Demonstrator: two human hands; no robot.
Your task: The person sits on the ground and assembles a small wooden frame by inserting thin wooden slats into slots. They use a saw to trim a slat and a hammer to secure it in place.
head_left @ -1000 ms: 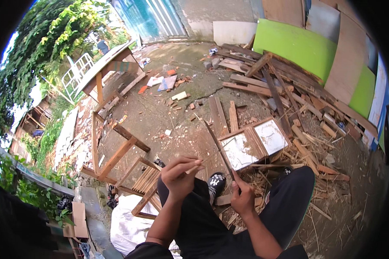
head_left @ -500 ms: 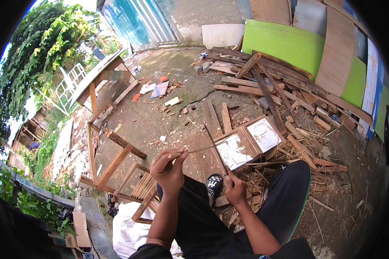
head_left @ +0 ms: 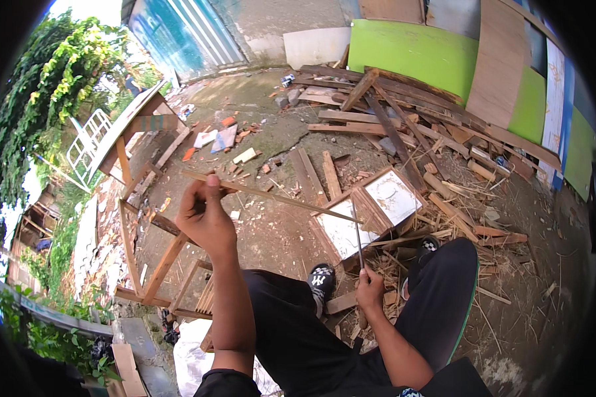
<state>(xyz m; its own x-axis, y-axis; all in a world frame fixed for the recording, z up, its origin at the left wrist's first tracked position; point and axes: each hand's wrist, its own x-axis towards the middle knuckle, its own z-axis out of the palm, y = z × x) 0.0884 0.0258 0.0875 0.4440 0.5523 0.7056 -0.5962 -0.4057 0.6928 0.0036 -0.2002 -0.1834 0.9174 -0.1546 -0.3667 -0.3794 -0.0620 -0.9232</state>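
My left hand (head_left: 207,215) is raised on the left, closed on one end of a long, thin bamboo strip (head_left: 278,197). The strip slants down to the right, its far end over the white-topped wooden frame (head_left: 340,239). Lower on the right, my right hand (head_left: 369,290) grips a knife (head_left: 359,241) with a long, narrow blade pointing up and away from me. The blade crosses near the strip's far end; whether they touch, I cannot tell. Part of the knife's handle shows below my fist.
Bamboo shavings and offcuts (head_left: 444,231) lie around my feet. Planks (head_left: 391,119) are heaped at the far right below green boards (head_left: 414,59). A wooden frame (head_left: 162,268) and a white sack (head_left: 191,354) are on my left, a slanted table (head_left: 129,126) beyond.
My left hand has moved left and up with the strip, so more of its length shows between the hands. My right hand has shifted slightly right and down, the knife still in it.
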